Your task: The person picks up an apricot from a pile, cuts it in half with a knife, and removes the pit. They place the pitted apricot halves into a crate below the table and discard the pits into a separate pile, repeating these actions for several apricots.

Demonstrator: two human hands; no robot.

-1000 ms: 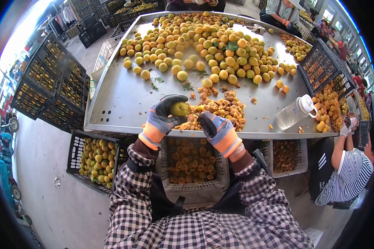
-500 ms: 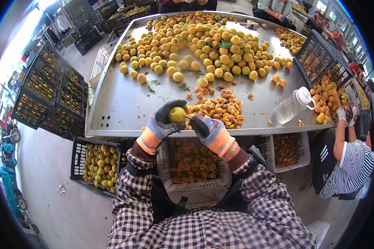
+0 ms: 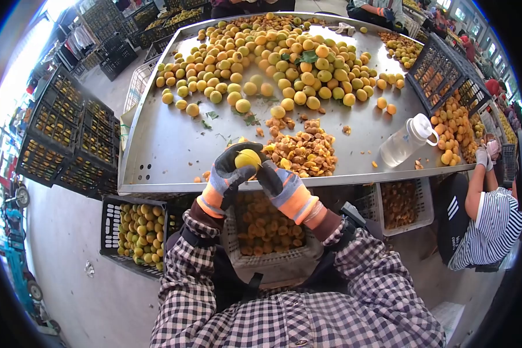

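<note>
My left hand [image 3: 226,169], in a black-palmed glove, is closed around a yellow-green apricot [image 3: 247,159] above the table's near edge. My gloved right hand [image 3: 281,185] is closed against the fruit's right side; the thin, blade-like tool in its fingers is mostly hidden now. Just beyond both hands lies a heap of apricot stones and orange scraps [image 3: 304,149]. A large pile of whole apricots [image 3: 284,61] covers the far part of the metal table [image 3: 174,145]. Below my hands stands a crate [image 3: 232,249] holding orange apricot pieces.
A clear water bottle [image 3: 401,145] stands to the right. Beyond it a black crate [image 3: 438,75] leans beside more apricots. Another crate of apricots [image 3: 140,232] is at lower left, near stacked crates [image 3: 55,127]. A person in a striped shirt [image 3: 490,229] works at right.
My right fingers have come closer against the apricot, and the thin tool seen across it earlier is now largely out of sight. The fruit appears turned in my left hand. The view has shifted slightly.
</note>
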